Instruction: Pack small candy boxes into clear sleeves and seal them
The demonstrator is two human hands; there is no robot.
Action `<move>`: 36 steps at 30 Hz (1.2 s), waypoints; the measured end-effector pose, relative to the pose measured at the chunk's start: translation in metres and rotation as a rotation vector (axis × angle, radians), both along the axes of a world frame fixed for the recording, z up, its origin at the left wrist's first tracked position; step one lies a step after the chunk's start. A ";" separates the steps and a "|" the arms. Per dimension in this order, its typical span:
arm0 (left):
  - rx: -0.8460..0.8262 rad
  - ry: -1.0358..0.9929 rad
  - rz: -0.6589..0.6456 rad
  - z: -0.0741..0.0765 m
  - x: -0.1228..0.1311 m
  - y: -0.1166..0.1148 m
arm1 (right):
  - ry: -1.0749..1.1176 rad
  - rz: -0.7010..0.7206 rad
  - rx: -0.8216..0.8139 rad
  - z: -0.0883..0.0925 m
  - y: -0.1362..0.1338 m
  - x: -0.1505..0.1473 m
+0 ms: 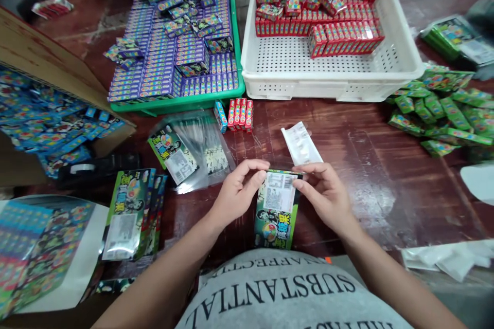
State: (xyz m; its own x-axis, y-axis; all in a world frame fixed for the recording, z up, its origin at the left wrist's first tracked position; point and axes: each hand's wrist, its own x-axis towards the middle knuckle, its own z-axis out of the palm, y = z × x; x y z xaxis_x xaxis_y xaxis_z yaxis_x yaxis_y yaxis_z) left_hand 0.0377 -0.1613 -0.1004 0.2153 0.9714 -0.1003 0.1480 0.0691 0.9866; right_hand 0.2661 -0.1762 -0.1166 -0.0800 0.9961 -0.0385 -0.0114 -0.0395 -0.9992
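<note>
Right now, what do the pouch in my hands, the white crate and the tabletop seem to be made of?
The pouch: probably thin printed plastic film, glossy; it catches light and bends softly. The white crate: moulded plastic, matte, with a perforated floor and slotted walls. The tabletop: likely dark reddish wood, varnished; streaky grain and glare show.

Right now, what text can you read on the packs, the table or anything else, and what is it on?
"SUBSTANTIAL": grey shirt, upside down to the camera.
"NAFFECT": shirt line beyond it, ends unclear.
Too small to read: the white label on the green pouch pinched by left hand and right hand.
Blurred: large characters on the pouch front.
Also too small: print on red boxes, purple boxes, green boxes.
</note>
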 end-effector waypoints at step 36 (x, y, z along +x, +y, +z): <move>0.156 0.199 -0.488 0.011 0.014 0.070 | -0.938 -0.149 0.175 0.016 0.098 0.027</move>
State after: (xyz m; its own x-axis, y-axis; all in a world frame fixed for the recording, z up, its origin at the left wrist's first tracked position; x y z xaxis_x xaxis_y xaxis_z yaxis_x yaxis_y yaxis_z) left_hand 0.0522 -0.0915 -0.0893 0.6362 0.7700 -0.0481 0.3111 -0.1989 0.9293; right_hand 0.2935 -0.0783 -0.1006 0.0352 0.9912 0.1275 0.8013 0.0483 -0.5962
